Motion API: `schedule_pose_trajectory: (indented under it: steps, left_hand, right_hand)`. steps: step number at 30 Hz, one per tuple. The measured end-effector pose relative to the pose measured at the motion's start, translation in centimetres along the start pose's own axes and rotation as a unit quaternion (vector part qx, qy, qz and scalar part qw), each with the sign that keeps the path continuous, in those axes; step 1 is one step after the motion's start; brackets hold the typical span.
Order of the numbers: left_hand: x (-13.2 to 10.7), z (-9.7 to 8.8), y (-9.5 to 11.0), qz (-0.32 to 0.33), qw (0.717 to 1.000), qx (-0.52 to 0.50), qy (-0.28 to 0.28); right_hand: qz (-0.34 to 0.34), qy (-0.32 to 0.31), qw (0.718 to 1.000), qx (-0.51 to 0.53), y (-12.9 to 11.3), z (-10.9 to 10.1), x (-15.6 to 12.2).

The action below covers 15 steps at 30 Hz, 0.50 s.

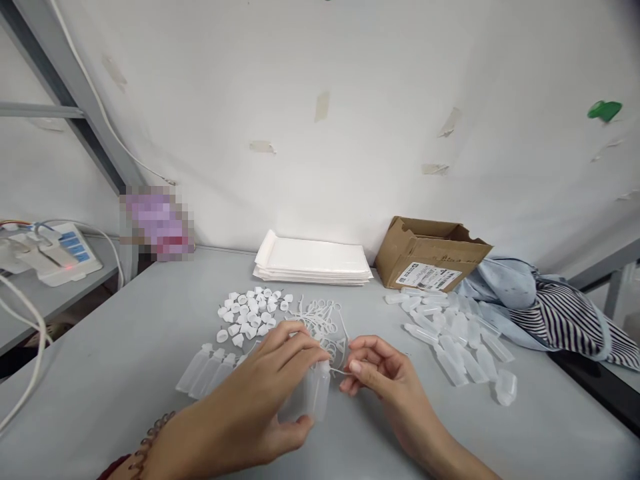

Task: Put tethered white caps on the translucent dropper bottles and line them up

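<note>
My left hand is wrapped round a small translucent plastic bottle, held upright just above the grey table. At the bottle's neck, my right hand pinches a thin clear plastic ring piece. Behind my hands lies a tangle of clear ring pieces. To its left is a heap of small white caps. Capped bottles lie side by side left of my left hand.
Several loose translucent bottles lie at the right. Behind them are an open cardboard box, a stack of white padded envelopes and striped and blue cloth. A power strip with cables sits on a side shelf at the left.
</note>
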<state>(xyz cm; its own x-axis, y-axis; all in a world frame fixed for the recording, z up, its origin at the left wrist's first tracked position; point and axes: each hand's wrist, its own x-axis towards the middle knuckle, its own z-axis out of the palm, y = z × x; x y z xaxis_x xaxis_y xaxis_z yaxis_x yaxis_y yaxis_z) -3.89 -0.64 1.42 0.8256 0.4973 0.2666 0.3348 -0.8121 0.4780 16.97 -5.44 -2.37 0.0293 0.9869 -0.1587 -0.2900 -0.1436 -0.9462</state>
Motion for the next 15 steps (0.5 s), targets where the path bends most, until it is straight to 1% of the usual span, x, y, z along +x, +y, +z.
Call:
schedule_pose_trajectory:
  steps: [4,8,12,15]
  left_hand:
    - [-0.5,-0.8,-0.8,-0.034,0.999,0.014,-0.018]
    - [-1.2,-1.7,-1.7,-0.054,0.996,0.057,-0.033]
    - [-1.9,-2.2,-2.0,-0.068,0.993,0.080,-0.053]
    - [-2.3,-2.3,-2.1,-0.078,0.991,0.084,-0.068]
  right_hand:
    - [0.017,-0.009,0.999,-0.038,0.2,0.0,0.0]
    - [0.024,-0.021,0.997,-0.065,0.7,0.2,0.0]
    - [0.005,-0.034,0.996,-0.079,1.3,0.7,-0.2]
    - [-0.027,-0.044,0.991,-0.124,1.7,1.1,-0.1]
